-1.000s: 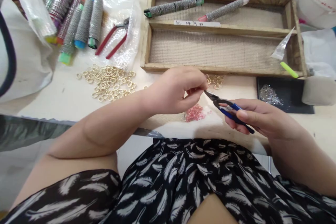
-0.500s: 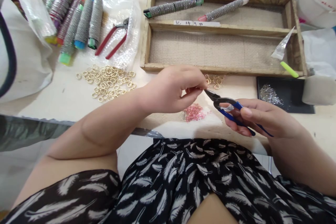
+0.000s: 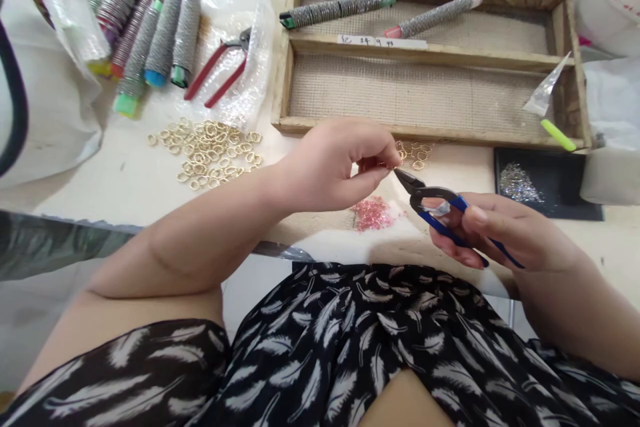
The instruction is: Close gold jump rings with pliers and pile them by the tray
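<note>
My left hand (image 3: 345, 163) is closed in a pinch at the middle of the table; what sits between its fingertips is too small to make out. My right hand (image 3: 500, 223) grips blue-handled pliers (image 3: 443, 203), whose dark jaws point up and left and reach the left fingertips. Just below the left hand lies a heap of pink beads (image 3: 373, 213). A small group of gold rings (image 3: 417, 155) rests behind the fingertips, and a larger pile of gold rings (image 3: 210, 150) spreads left of the hand.
A wooden mesh tray (image 3: 425, 130) at the back holds two wire-wrapped sticks. Red-handled pliers (image 3: 217, 73) and several wire-wrapped tubes (image 3: 163, 40) lie on plastic at the left. A black tray (image 3: 570, 190) with silvery beads is at the right, near a white tub (image 3: 610, 7).
The view has shifted slightly, so most table items appear a little further right. Both hands keep nearly the same pose, the plier tips still at the left fingertips.
</note>
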The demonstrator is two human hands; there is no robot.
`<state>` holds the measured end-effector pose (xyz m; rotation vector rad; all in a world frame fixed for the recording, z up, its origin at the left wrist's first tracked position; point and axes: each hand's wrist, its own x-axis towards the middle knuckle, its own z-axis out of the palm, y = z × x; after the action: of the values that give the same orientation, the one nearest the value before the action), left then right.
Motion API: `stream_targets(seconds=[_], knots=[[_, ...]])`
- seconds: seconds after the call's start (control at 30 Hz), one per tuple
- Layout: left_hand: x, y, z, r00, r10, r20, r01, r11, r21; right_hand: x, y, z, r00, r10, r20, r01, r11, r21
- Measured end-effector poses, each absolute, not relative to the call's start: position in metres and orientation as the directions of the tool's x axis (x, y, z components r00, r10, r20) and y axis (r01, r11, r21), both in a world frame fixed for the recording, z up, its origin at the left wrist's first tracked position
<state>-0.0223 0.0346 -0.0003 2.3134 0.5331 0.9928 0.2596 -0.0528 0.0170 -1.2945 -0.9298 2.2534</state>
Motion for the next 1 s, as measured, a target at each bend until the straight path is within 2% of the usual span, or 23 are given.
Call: stream_targets(seconds=[0.33, 0.67, 0.87, 1.0], knots=[[-0.028, 0.041, 0.005, 0.722, 0.482, 0.497, 0.098, -0.781, 0.616, 0.26, -0.054, 0.015, -0.517, 0.605, -0.606, -0.001, -0.708, -0.706], [-0.028, 0.042, 0.007, 0.73, 0.491, 0.475, 0.082, -0.753, 0.652, 0.26, -0.055, 0.018, -0.514, 0.613, -0.6, -0.016, -0.706, -0.708], [-0.029, 0.042, 0.01, 0.761, 0.522, 0.386, 0.128, -0.703, 0.7, 0.261, -0.055, 0.017, -0.535, 0.606, -0.589, -0.018, -0.705, -0.709], [-0.028, 0.04, 0.01, 0.741, 0.506, 0.443, 0.112, -0.742, 0.66, 0.262, -0.054, 0.015, -0.564, 0.596, -0.572, -0.016, -0.7, -0.714]])
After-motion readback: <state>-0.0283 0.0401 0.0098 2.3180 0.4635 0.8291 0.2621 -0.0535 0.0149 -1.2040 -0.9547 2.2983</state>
